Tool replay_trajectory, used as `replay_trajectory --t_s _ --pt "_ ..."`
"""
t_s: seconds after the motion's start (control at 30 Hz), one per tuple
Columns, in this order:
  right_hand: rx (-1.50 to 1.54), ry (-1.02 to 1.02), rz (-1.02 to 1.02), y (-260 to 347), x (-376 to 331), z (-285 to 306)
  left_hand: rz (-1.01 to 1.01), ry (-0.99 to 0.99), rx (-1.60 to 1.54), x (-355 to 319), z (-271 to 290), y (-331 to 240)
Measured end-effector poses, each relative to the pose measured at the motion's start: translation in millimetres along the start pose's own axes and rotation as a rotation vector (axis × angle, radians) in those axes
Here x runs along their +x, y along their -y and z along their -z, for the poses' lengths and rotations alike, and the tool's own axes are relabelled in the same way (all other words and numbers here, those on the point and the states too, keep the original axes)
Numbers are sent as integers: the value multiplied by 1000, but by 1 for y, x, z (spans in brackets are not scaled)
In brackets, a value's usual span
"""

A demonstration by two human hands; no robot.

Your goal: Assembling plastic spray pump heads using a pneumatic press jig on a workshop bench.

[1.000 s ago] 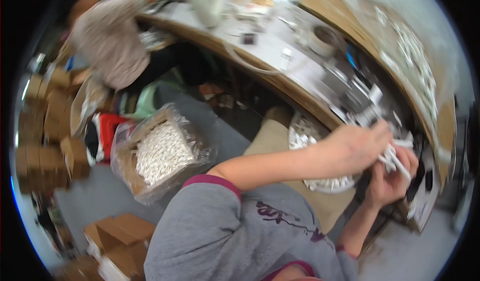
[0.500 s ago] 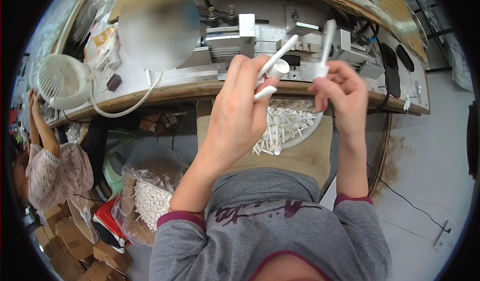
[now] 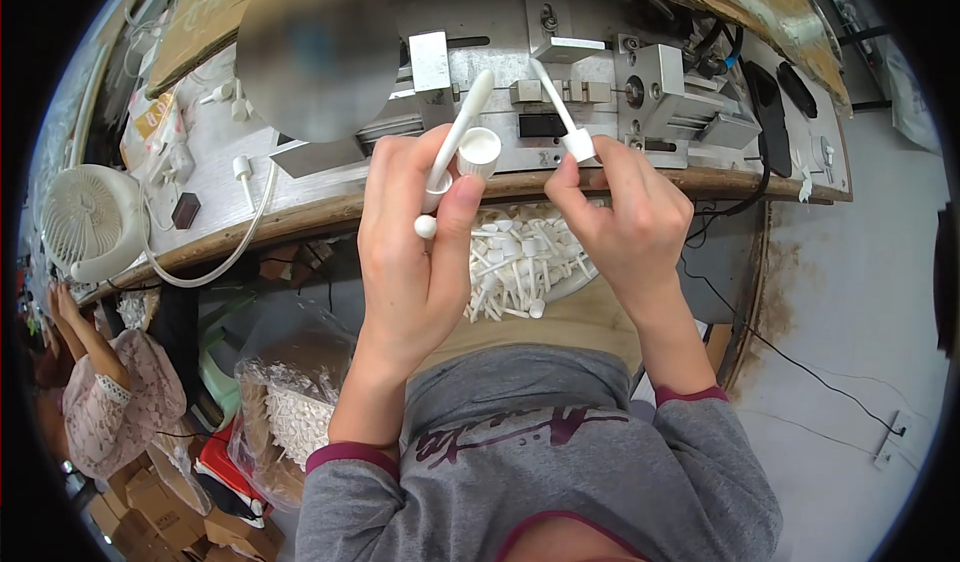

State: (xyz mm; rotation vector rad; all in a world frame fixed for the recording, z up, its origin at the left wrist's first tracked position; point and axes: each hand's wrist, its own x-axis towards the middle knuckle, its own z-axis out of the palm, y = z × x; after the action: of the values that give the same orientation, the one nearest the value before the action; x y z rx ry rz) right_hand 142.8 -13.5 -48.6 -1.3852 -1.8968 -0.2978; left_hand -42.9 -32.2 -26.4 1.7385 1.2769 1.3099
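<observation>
Between the fingers of my left hand (image 3: 405, 242) are several white plastic caps with rods; one ribbed cap (image 3: 479, 152) faces up with its hollow end showing, and a rod (image 3: 466, 122) slants up beside it. My right hand (image 3: 635, 212) pinches another white cap with a rod (image 3: 556, 102) by its cap end, the rod pointing up and left toward the metal fixture (image 3: 560, 92). The two hands are apart, in front of the bench edge. Below them, on my lap, a heap of similar white capped rods (image 3: 525, 262) lies in a shallow container, partly hidden by my hands.
Metal clamp blocks (image 3: 655, 87) stand on the bench, with a wooden front edge (image 3: 720, 184). To the left are a white fan (image 3: 90, 222) and a loose capped rod (image 3: 243, 180). A plastic-lined box of white parts (image 3: 300, 422) sits lower left; another person (image 3: 120, 382) is beyond.
Both hands have moved left in the picture as the view shifted. My right hand's rod now tilts left instead of standing nearly upright, and the left hand's ribbed cap now shows its hollow end.
</observation>
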Motion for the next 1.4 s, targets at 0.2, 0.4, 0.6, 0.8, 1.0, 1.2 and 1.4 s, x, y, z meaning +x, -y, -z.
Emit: replay_trajectory --t_s 0.2,0.4,0.6,0.8,1.0,1.2,1.4 --pt "174 223 -254 7 4 -4 -12 15 38 1 -6 -2" --pt "215 388 -331 12 13 -5 -65 6 109 1 -5 2" --pt "313 537 -502 13 27 3 -122 3 144 0 -3 6" --pt "375 590 -565 8 29 3 -152 -17 137 0 -2 14" --pt "388 569 -558 8 29 2 -75 -8 86 -2 0 7" --pt "300 484 -514 10 22 8 -176 -1 117 0 0 4" --pt "1475 465 -680 19 28 46 -425 79 108 3 -7 -2"
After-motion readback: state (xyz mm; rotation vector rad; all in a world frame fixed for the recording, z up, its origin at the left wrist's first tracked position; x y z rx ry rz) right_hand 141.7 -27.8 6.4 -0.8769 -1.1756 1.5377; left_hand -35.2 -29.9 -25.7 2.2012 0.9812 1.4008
